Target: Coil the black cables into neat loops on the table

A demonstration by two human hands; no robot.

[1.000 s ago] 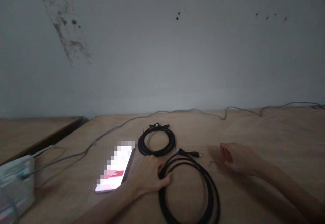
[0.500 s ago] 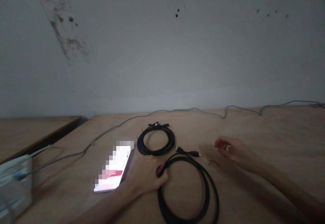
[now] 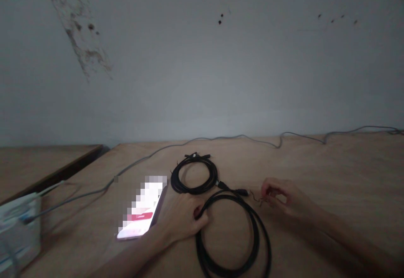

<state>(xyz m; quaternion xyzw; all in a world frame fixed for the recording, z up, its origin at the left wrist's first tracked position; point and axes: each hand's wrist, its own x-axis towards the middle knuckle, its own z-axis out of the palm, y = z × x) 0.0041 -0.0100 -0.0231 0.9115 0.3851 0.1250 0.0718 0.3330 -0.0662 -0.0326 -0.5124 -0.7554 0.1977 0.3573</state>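
Observation:
A coil of black cable [image 3: 256, 236] lies on the wooden table at the lower centre, its dark connectors [image 3: 241, 192] at the top of the loop. My left hand [image 3: 187, 217] is closed round the left side of this coil. To the right of the connectors, my right hand [image 3: 277, 194] pinches a thin dark twist tie [image 3: 257, 198] between its fingertips, just above the table. Behind lies a second black coil [image 3: 174, 181], its connectors at the top; neither hand holds it.
A lit phone [image 3: 142, 215] lies left of my left hand. A white power strip [image 3: 31, 227] sits at the left edge. One grey cord [image 3: 135, 162] runs along the table's back by the wall. A dark gap separates another tabletop at left.
My right hand has come down and slightly left and taken hold of the twist tie, which lay on the table before. My left hand keeps its grip on the coil.

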